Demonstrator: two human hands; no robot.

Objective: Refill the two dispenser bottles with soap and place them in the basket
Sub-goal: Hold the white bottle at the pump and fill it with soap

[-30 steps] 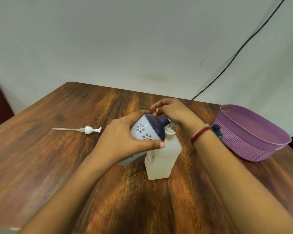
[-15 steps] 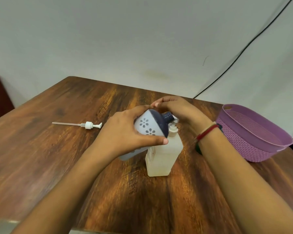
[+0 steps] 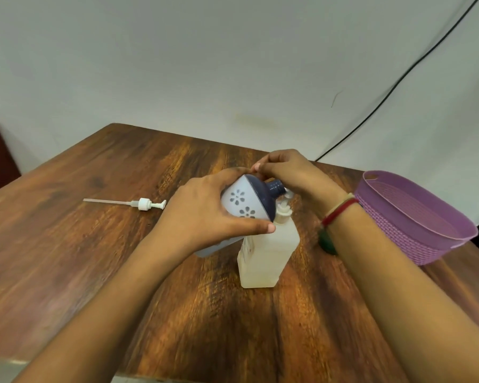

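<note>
My left hand [image 3: 205,219] grips a white dispenser bottle with a navy top and flower prints [image 3: 246,201]. It is tilted, and its open threaded neck points right, just above the second bottle. That second bottle [image 3: 268,252] is square and translucent. It stands upright on the table with a white pump on its neck. My right hand [image 3: 291,172] hovers behind the navy neck with its fingertips pinched together near my left thumb. What they hold is hidden. A loose white pump with a long tube [image 3: 138,203] lies on the table to the left. The purple basket [image 3: 415,217] stands at the right.
The wooden table [image 3: 94,258] has its near edge at the bottom of the view. A dark green object [image 3: 327,243] lies partly hidden under my right wrist. A black cable [image 3: 398,78] runs down the wall behind the basket.
Both hands and the tilted bottle have stayed together over the square bottle, shifting only slightly right. The loose pump and the basket have not moved.
</note>
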